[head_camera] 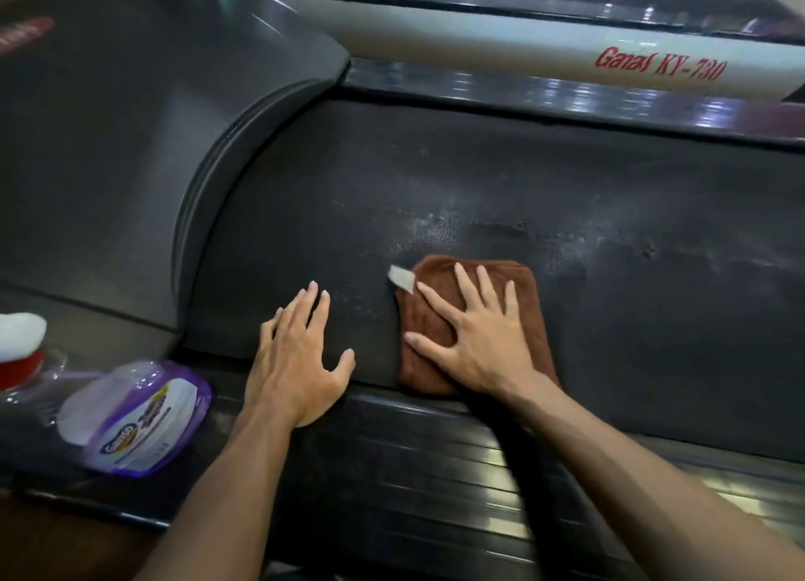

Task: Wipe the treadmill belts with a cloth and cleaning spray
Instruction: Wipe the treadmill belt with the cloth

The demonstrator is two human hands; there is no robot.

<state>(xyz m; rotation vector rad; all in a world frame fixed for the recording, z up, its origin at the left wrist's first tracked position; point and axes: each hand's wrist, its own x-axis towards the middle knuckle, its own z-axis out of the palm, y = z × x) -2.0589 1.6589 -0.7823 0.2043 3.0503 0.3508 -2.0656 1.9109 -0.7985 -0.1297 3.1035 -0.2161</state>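
— Head view is showing the brown cloth (475,319) lying folded at lower centre of the frame, flat on the dark treadmill belt (610,214). Why is the right hand (477,334) sitting on it like that?

— It is pressing down with fingers spread and straight, palm flat, probably to put even pressure over the whole pad while wiping. A white tag is sticking out at the cloth's upper left corner.

— And the left hand (300,362)?

— Just left of the cloth, lying open and flat on the belt, holding nothing; I judge it is bracing the person's weight.

— Where is the spray?

— A purple-labelled spray bottle (130,419) is lying on its side at lower left, on the side rail (435,449). Grey streaks are showing on the belt above the cloth. The motor hood (130,144) at upper left is blocking any wipe further left.
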